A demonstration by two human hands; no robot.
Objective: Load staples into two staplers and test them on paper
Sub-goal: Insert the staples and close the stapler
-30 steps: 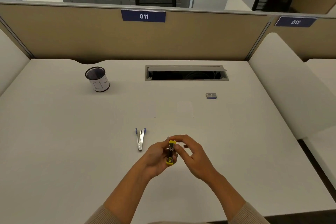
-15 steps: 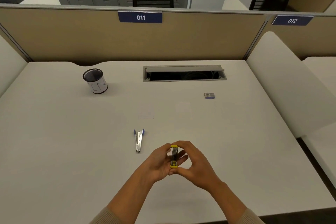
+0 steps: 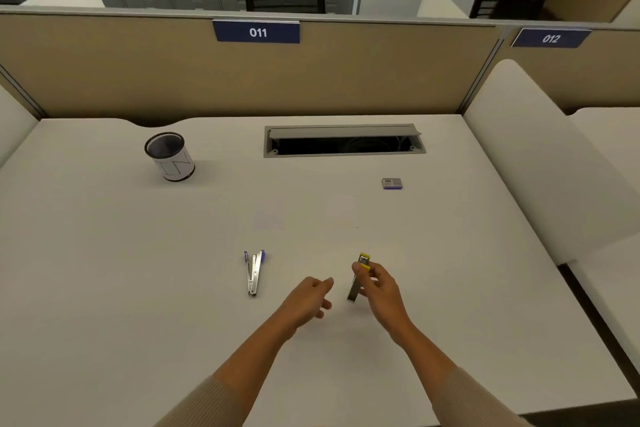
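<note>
Pinching the yellow stapler [image 3: 360,274] upright in its fingers, the right hand [image 3: 381,288] hovers over the bench; the staple box [image 3: 392,183] lies at twelve o'clock, left hand [image 3: 306,300] loosely curled, empty

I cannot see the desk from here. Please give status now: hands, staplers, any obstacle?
Right hand holds yellow stapler. Left hand empty, open. Purple stapler lies opened on desk. Staple box far right, path clear.
</note>
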